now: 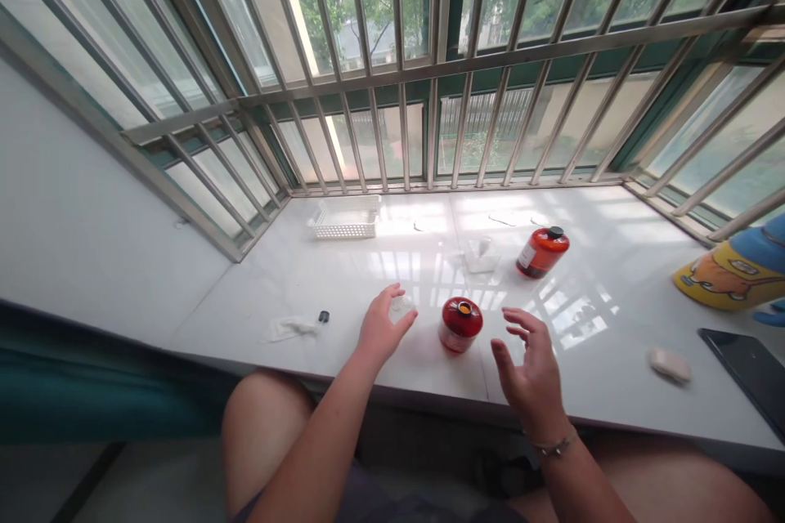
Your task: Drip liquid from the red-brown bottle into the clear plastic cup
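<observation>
My left hand [381,327] curves its thumb and fingers around a small clear container [402,309], whose exact shape is hard to make out. Just right of it stands a red see-through bottle [459,325], upright and uncapped, its round mouth facing up. On the bottle's other side, my right hand [528,364] hovers with fingers spread and nothing in them, apart from the bottle. A black cap [324,316] lies to the left, beside a crumpled clear wrapper or tube [293,328].
A second red bottle with a black cap [543,252] stands farther back. Near it is a clear plastic piece [482,257]. A white basket [347,218] sits by the barred window. At right are a pale oblong case [670,364], a dark phone [745,372] and a yellow-blue container [733,265].
</observation>
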Motion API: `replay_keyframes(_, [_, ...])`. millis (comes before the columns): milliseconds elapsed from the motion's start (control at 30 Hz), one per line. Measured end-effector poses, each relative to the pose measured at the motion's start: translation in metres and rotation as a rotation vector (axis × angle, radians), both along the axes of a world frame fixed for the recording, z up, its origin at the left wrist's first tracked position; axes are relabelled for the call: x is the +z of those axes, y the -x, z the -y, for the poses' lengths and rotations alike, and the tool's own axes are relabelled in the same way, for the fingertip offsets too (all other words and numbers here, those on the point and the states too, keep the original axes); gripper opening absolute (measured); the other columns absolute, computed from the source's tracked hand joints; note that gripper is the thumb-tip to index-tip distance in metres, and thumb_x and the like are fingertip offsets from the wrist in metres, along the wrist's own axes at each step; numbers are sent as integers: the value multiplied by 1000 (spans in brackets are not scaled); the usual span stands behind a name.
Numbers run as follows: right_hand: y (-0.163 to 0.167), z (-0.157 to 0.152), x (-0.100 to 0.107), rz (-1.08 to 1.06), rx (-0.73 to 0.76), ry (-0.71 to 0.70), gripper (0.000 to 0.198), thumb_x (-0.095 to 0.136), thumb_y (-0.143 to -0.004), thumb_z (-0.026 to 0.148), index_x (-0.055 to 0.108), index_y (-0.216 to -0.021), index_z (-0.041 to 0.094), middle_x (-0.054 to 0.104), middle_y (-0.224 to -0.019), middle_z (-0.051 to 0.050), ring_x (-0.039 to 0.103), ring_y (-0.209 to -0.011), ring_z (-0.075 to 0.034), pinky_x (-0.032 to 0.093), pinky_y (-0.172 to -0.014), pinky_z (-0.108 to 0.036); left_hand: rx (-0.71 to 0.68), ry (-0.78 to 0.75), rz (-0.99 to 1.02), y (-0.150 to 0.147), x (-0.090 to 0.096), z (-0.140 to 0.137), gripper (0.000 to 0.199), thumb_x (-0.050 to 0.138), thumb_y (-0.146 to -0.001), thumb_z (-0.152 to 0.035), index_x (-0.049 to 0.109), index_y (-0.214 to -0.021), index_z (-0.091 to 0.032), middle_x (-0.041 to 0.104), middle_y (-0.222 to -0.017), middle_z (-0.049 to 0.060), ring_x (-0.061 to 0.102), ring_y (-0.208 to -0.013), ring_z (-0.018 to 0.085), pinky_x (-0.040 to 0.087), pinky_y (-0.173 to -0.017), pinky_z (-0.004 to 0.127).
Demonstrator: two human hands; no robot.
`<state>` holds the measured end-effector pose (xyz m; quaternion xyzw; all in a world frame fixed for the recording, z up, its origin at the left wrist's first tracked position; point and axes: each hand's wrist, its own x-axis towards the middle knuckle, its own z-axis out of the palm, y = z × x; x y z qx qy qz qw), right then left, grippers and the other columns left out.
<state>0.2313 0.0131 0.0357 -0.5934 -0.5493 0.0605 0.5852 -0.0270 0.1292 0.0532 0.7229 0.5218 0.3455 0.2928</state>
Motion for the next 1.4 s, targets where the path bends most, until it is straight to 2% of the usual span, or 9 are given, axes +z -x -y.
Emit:
replay_keyframes(67, [11,-16,11,2,80,-25,70,76,-93,56,50,-149,23,56,-152,-19,55,-141,-39,52,-111,-60,-4,-5,4,1,0,0,41,79,-90,-33,66,-128,-25,65,-153,10,61,-143,30,45,-125,51])
replay_keyframes(133, [25,-32,16,-6,137,16,79,82,-89,55,47,-153,25,54,-155,-19,54,-143,-40,49,-117,-62,-3,-5,2,1,0,0,42,78,-90,-33,65,-130,-25,65,-152,11,61,-143,30,45,-125,52])
replay_keyframes(233, [43,-51,14,-81,210,133,61,81,-90,53,59,-139,27,67,-138,-14,68,-123,-33,58,-107,-53,0,-1,-5,1,0,0,44,78,-90,-34,65,-131,-25,65,-153,11,60,-144,31,45,-125,53])
replay_keyframes(333, [54,-59,6,-179,214,148,48,81,-90,51,63,-127,26,71,-127,-10,71,-111,-29,61,-100,-47,-1,-9,-6,1,0,0,41,79,-90,-34,67,-128,-26,66,-152,10,60,-144,31,46,-124,53])
replay_keyframes(500, [52,-50,0,-198,201,120,49,82,-89,47,62,-130,27,70,-129,-10,70,-111,-28,61,-100,-46,-14,-33,-7,2,-1,-1,36,79,-90,-34,68,-124,-26,66,-151,10,61,-143,30,46,-124,52])
replay_keyframes(733, [46,-35,1,-157,192,121,46,81,-90,44,63,-128,28,70,-126,-9,70,-110,-27,61,-98,-45,-16,-30,-20,2,0,-1,35,78,-92,-33,68,-125,-26,65,-151,10,60,-144,30,45,-125,53])
replay_keyframes(1400, [49,-33,-2,-166,164,86,48,81,-89,43,62,-130,28,69,-128,-10,71,-112,-29,63,-98,-48,-21,-52,-35,4,-7,-3,36,77,-92,-35,68,-126,-27,65,-151,9,59,-144,30,45,-125,53])
